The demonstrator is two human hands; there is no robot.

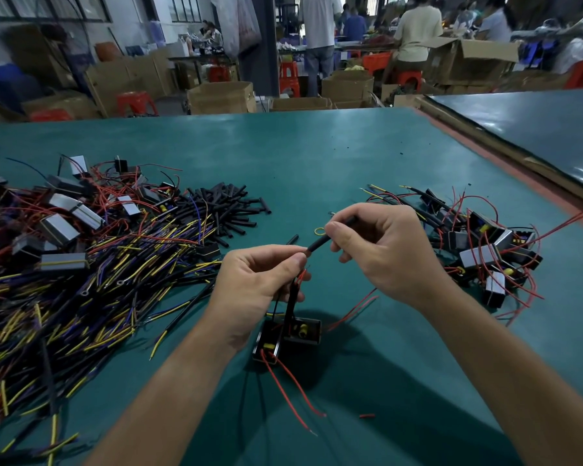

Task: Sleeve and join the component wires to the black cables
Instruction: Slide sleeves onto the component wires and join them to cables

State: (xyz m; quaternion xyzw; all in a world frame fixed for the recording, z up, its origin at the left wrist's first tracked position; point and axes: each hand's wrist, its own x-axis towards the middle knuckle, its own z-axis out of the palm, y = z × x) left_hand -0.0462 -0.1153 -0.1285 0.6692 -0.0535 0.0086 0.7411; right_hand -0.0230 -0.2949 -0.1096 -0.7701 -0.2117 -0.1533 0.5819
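My right hand (381, 250) pinches a black sleeve (318, 244) that runs out past its fingers. The sleeve's lower end meets a red wire pinched in the fingertips of my left hand (260, 284). From my left hand hang black cables and red wires down to two small black box components (288, 334) lying on the green table (317, 156). Their red wires (290, 395) trail toward me. A small yellow wire loop (318, 231) shows just behind the sleeve.
A big heap of black, yellow, purple and red cables with boxed components (64, 257) fills the left. A pile of cut black sleeves (226, 210) lies behind it. Joined components (485, 250) lie at the right. People and cardboard boxes stand beyond the table.
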